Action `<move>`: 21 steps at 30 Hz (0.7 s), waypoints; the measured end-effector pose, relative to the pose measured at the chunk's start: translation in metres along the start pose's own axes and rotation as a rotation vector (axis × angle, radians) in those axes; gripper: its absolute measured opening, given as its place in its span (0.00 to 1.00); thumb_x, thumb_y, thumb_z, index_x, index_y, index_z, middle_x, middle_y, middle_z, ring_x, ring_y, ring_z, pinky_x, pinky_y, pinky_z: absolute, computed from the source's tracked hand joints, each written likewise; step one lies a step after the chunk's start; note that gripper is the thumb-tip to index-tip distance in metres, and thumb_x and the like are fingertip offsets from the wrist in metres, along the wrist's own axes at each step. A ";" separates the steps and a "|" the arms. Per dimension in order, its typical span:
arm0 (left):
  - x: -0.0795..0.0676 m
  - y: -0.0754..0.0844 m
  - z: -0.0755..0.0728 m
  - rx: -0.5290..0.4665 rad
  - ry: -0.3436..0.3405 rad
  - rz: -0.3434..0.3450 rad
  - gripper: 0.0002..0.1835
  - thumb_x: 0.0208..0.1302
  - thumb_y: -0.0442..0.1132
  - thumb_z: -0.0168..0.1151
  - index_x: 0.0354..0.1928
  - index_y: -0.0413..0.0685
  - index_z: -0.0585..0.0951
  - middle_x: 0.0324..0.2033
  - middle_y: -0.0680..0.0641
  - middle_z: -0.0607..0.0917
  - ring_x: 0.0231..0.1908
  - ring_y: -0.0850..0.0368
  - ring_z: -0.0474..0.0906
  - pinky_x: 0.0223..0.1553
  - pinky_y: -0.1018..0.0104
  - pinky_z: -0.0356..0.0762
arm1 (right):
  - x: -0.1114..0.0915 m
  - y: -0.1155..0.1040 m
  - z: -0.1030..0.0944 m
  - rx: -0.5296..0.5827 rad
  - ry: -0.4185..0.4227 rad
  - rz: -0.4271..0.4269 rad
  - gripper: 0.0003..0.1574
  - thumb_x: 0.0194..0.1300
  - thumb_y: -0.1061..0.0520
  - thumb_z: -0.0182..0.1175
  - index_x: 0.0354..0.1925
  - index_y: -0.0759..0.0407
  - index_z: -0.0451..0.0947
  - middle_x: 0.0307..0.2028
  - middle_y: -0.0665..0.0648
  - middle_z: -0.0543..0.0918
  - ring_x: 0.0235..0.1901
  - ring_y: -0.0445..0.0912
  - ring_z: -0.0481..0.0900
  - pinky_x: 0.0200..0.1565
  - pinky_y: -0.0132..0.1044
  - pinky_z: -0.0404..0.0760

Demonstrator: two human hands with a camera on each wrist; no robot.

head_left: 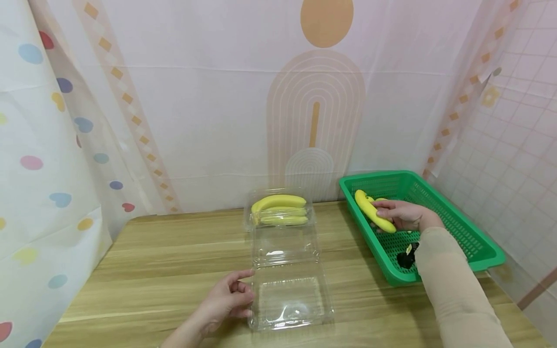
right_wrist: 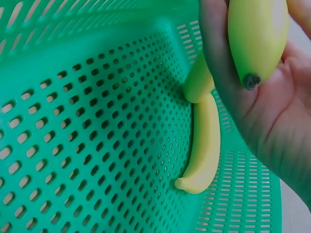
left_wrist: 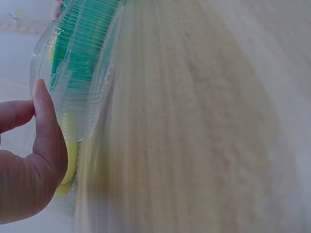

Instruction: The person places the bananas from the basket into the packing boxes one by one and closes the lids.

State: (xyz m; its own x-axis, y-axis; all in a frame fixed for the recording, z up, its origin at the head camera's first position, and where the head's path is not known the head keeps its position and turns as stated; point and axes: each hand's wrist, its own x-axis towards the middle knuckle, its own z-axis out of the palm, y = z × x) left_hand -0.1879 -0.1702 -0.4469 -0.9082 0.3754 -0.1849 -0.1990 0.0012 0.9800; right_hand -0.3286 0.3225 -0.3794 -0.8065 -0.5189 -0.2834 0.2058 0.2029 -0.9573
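- The right hand (head_left: 404,215) grips 1 banana (head_left: 369,209) above the far left part of the green basket (head_left: 375,246), fingers wrapped along its side.
- The left hand (head_left: 228,299) has its fingertips at the left edge of the clear plastic packaging (head_left: 289,292), near end; whether it pinches the edge or merely touches it, I cannot tell.
- The held banana could slip, I judge, as its rounded skin looks smooth and both ends stick out past the fingers.
- If it swings left while low, it could knock the basket's left rim.
- The packaging looks thin and light, so a push from the left hand could slide or tip it on the wooden table (head_left: 174,270).
- A tug there might also shift the far part, if the sections are joined; the hinge lines do not settle whether this is 1 pack or 2.
- The far section holds at least 3 bananas (head_left: 280,199), lying roughly left to right; wood shows through the near section.
- The basket holds 2 visible bananas (right_wrist: 201,145), end to end and seemingly touching, plus a dark object (head_left: 406,260) towards its near end, too small to identify.
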 end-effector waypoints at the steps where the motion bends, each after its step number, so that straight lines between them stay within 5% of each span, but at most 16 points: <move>1: 0.000 0.000 0.000 -0.001 0.000 0.000 0.38 0.61 0.23 0.62 0.70 0.25 0.55 0.38 0.44 0.75 0.34 0.56 0.76 0.34 0.62 0.88 | 0.000 0.000 0.000 0.003 0.000 -0.009 0.44 0.78 0.60 0.47 0.77 0.68 0.32 0.57 0.61 0.69 0.50 0.47 0.80 0.55 0.47 0.82; 21: 0.000 0.000 0.001 -0.007 -0.001 0.001 0.38 0.61 0.23 0.61 0.70 0.25 0.55 0.37 0.45 0.75 0.34 0.56 0.75 0.33 0.63 0.88 | -0.001 -0.005 -0.001 0.024 -0.018 -0.093 0.39 0.78 0.62 0.46 0.76 0.71 0.38 0.56 0.60 0.72 0.50 0.51 0.80 0.55 0.49 0.82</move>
State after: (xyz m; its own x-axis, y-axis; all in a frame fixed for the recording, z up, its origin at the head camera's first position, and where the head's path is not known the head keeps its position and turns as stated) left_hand -0.1875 -0.1695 -0.4468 -0.9080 0.3764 -0.1840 -0.2007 -0.0052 0.9796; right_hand -0.3294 0.3224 -0.3745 -0.8127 -0.5495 -0.1937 0.1436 0.1333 -0.9806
